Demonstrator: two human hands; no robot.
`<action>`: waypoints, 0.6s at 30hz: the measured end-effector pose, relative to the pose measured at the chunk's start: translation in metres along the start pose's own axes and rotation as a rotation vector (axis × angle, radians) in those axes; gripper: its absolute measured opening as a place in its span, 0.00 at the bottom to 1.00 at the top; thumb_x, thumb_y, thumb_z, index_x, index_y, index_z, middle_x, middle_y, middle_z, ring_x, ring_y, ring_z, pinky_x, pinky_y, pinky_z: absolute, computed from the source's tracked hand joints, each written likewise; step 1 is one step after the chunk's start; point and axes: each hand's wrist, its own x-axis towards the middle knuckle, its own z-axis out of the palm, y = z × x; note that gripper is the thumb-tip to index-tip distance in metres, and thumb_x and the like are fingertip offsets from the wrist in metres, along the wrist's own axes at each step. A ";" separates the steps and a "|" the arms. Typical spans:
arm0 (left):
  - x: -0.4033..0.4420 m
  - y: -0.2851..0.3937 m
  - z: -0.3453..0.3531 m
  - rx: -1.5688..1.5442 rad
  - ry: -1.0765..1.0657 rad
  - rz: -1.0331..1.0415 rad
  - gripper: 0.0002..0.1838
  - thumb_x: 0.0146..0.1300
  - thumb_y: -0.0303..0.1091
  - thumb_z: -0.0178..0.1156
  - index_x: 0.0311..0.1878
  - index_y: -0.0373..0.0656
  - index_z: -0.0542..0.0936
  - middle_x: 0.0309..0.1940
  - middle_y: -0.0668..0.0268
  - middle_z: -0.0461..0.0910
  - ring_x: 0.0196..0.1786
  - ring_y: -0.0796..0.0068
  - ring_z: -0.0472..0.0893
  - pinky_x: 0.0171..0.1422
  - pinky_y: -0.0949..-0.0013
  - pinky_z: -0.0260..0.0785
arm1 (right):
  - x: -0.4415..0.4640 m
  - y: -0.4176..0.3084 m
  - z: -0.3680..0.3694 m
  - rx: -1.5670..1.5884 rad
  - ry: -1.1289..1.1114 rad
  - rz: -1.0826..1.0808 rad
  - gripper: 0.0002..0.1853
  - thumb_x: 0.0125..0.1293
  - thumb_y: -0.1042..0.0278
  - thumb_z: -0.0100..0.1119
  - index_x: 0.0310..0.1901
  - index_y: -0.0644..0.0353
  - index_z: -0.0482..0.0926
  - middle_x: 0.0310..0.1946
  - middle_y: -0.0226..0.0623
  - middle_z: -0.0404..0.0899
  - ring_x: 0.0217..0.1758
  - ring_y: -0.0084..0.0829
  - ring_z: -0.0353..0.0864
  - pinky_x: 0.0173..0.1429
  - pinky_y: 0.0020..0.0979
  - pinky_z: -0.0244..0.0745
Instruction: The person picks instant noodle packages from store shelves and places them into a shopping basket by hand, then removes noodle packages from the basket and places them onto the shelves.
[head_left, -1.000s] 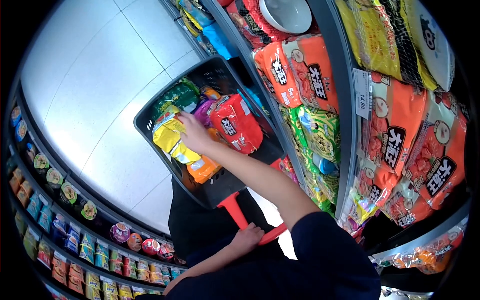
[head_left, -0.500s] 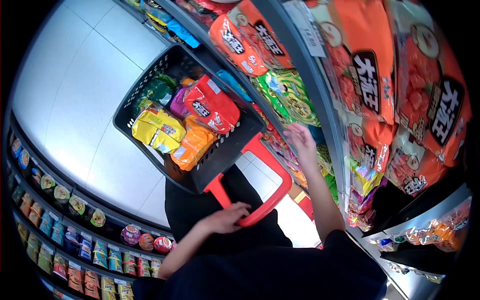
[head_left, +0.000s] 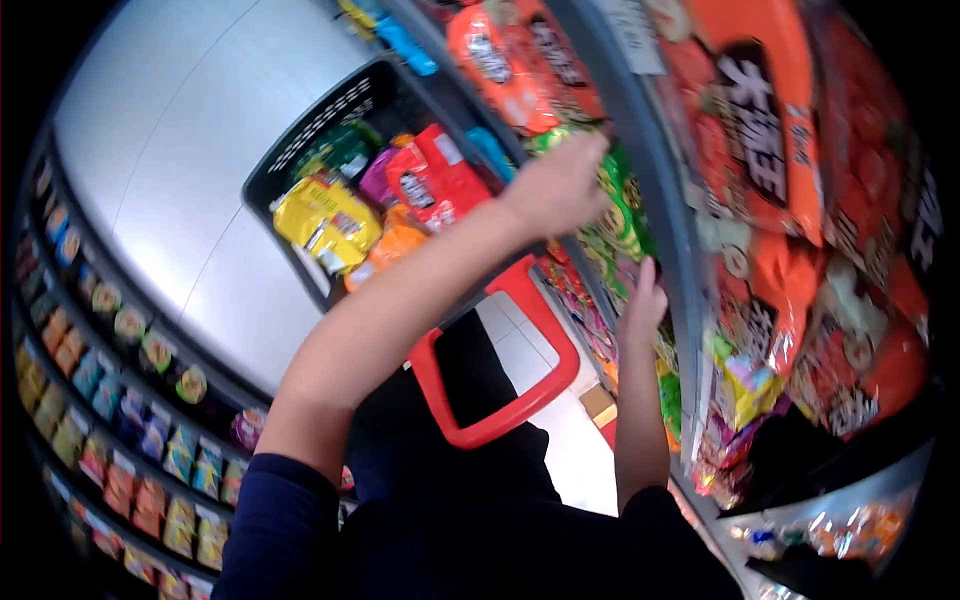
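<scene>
My left hand (head_left: 562,188) reaches across to the shelf on the right, fingers curled at a shiny green packet (head_left: 625,205). The hand covers part of that packet, and motion blurs it a little. Below it, my right hand (head_left: 642,305) is at the same shelf, thumb raised and apart, the other fingers partly hidden, beside the green packet. A black basket (head_left: 262,185) with a red handle (head_left: 520,408) stands in front of my legs. It holds a yellow packet (head_left: 328,222), a red packet (head_left: 432,180), an orange packet (head_left: 398,242) and other packets.
Large orange-red packets (head_left: 765,130) fill the shelf at right, behind a grey shelf edge (head_left: 655,150). More orange packets (head_left: 505,65) lie above the green one. Shelves of cups and small packets (head_left: 150,430) curve along the left. Pale floor tiles (head_left: 190,130) lie between.
My left hand has left the basket's red handle and crossed to the green packet. My right hand has moved slightly lower along the shelf. The view has shifted a little.
</scene>
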 end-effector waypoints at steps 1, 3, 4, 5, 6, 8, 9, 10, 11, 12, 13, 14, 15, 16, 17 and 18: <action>-0.016 0.012 0.001 0.040 0.029 -0.055 0.35 0.49 0.36 0.60 0.62 0.37 0.63 0.49 0.45 0.68 0.53 0.47 0.71 0.54 0.57 0.68 | 0.000 0.008 -0.011 -0.088 -0.068 0.035 0.18 0.69 0.61 0.51 0.52 0.67 0.68 0.42 0.41 0.77 0.42 0.33 0.81 0.44 0.32 0.77; -0.044 0.022 -0.004 0.073 0.070 -0.089 0.43 0.47 0.36 0.60 0.69 0.40 0.57 0.45 0.49 0.67 0.49 0.49 0.72 0.51 0.58 0.70 | -0.005 0.024 -0.024 -0.038 -0.200 0.064 0.21 0.71 0.60 0.49 0.57 0.67 0.63 0.43 0.43 0.77 0.41 0.34 0.82 0.46 0.32 0.77; -0.056 0.022 -0.010 0.037 0.038 -0.136 0.43 0.50 0.40 0.63 0.68 0.39 0.57 0.45 0.49 0.66 0.47 0.50 0.74 0.47 0.59 0.72 | -0.014 0.024 -0.021 -0.029 -0.242 0.006 0.21 0.71 0.61 0.49 0.60 0.64 0.61 0.47 0.42 0.76 0.41 0.34 0.82 0.47 0.33 0.77; -0.067 0.021 -0.014 -0.001 0.027 -0.213 0.43 0.51 0.44 0.63 0.68 0.39 0.57 0.45 0.49 0.66 0.46 0.51 0.74 0.46 0.59 0.72 | -0.015 0.030 -0.028 -0.088 -0.321 -0.024 0.22 0.71 0.62 0.49 0.62 0.61 0.60 0.50 0.40 0.74 0.42 0.35 0.82 0.48 0.33 0.77; -0.076 0.021 -0.015 -0.049 0.015 -0.283 0.44 0.52 0.47 0.64 0.68 0.38 0.57 0.45 0.49 0.66 0.45 0.52 0.75 0.44 0.59 0.73 | -0.016 0.033 -0.031 -0.156 -0.352 -0.035 0.23 0.70 0.63 0.50 0.62 0.63 0.59 0.50 0.41 0.74 0.44 0.35 0.81 0.49 0.33 0.77; -0.093 0.022 -0.017 -0.106 0.055 -0.304 0.42 0.54 0.46 0.65 0.67 0.37 0.58 0.49 0.49 0.65 0.48 0.51 0.74 0.48 0.61 0.72 | -0.023 0.025 -0.025 -0.194 -0.390 -0.085 0.21 0.70 0.64 0.51 0.59 0.66 0.64 0.49 0.41 0.75 0.42 0.34 0.82 0.47 0.31 0.77; -0.104 0.022 -0.013 -0.126 0.111 -0.266 0.41 0.54 0.45 0.65 0.67 0.37 0.58 0.50 0.48 0.65 0.50 0.50 0.73 0.50 0.61 0.71 | -0.027 0.020 -0.026 -0.269 -0.360 -0.093 0.18 0.69 0.66 0.52 0.56 0.67 0.67 0.46 0.40 0.76 0.41 0.32 0.81 0.46 0.30 0.77; -0.111 0.025 -0.014 -0.145 0.168 -0.226 0.41 0.54 0.43 0.66 0.66 0.37 0.59 0.51 0.48 0.65 0.51 0.50 0.73 0.51 0.62 0.71 | -0.029 0.014 -0.028 -0.344 -0.330 -0.105 0.15 0.68 0.69 0.53 0.53 0.68 0.70 0.44 0.39 0.77 0.41 0.30 0.81 0.44 0.28 0.76; -0.121 0.030 -0.017 -0.124 0.167 -0.231 0.39 0.54 0.41 0.66 0.66 0.38 0.59 0.54 0.47 0.63 0.55 0.49 0.71 0.54 0.62 0.69 | -0.032 0.007 -0.029 -0.422 -0.297 -0.116 0.13 0.67 0.71 0.54 0.49 0.68 0.73 0.41 0.38 0.78 0.40 0.27 0.81 0.43 0.27 0.75; -0.134 0.035 -0.021 -0.107 0.174 -0.261 0.39 0.55 0.40 0.66 0.66 0.38 0.59 0.55 0.47 0.62 0.56 0.50 0.70 0.55 0.62 0.69 | -0.041 -0.006 -0.024 -0.426 -0.314 -0.070 0.12 0.66 0.71 0.55 0.48 0.69 0.73 0.40 0.37 0.78 0.39 0.26 0.80 0.41 0.26 0.75; -0.146 0.040 -0.025 -0.089 0.181 -0.290 0.38 0.55 0.39 0.65 0.66 0.38 0.59 0.56 0.47 0.62 0.58 0.50 0.70 0.56 0.62 0.69 | -0.057 -0.021 -0.013 -0.431 -0.330 -0.027 0.11 0.66 0.72 0.55 0.47 0.69 0.74 0.40 0.36 0.78 0.38 0.25 0.79 0.39 0.25 0.75; -0.158 0.044 -0.031 -0.070 0.191 -0.318 0.37 0.55 0.38 0.65 0.66 0.39 0.59 0.57 0.47 0.62 0.59 0.51 0.69 0.57 0.62 0.70 | -0.065 -0.030 -0.008 -0.435 -0.348 0.014 0.11 0.66 0.72 0.55 0.46 0.69 0.75 0.39 0.35 0.78 0.36 0.24 0.79 0.37 0.25 0.74; -0.171 0.043 -0.033 -0.165 0.223 -0.393 0.36 0.55 0.38 0.65 0.64 0.37 0.61 0.57 0.47 0.62 0.58 0.49 0.69 0.58 0.60 0.68 | -0.064 -0.018 -0.015 -0.532 -0.395 -0.118 0.10 0.65 0.72 0.56 0.45 0.69 0.76 0.37 0.34 0.78 0.32 0.21 0.76 0.32 0.24 0.73; -0.183 0.044 -0.038 -0.262 0.253 -0.467 0.35 0.54 0.39 0.65 0.63 0.36 0.63 0.57 0.47 0.62 0.58 0.48 0.69 0.59 0.59 0.67 | -0.071 -0.028 -0.001 -0.543 -0.407 -0.121 0.10 0.66 0.71 0.56 0.45 0.69 0.76 0.37 0.34 0.78 0.34 0.23 0.76 0.35 0.25 0.72; -0.193 0.045 -0.044 -0.342 0.282 -0.532 0.33 0.55 0.35 0.64 0.62 0.36 0.63 0.57 0.48 0.62 0.57 0.51 0.71 0.59 0.61 0.69 | -0.083 -0.042 0.018 -0.553 -0.418 -0.124 0.11 0.66 0.70 0.55 0.44 0.69 0.76 0.36 0.35 0.79 0.35 0.24 0.76 0.38 0.26 0.71; -0.197 0.048 -0.056 -0.333 0.331 -0.528 0.32 0.54 0.30 0.63 0.62 0.36 0.63 0.57 0.49 0.62 0.56 0.54 0.72 0.58 0.64 0.71 | -0.088 -0.056 0.036 -0.564 -0.429 -0.124 0.11 0.67 0.69 0.55 0.44 0.69 0.76 0.36 0.36 0.79 0.36 0.26 0.77 0.41 0.27 0.70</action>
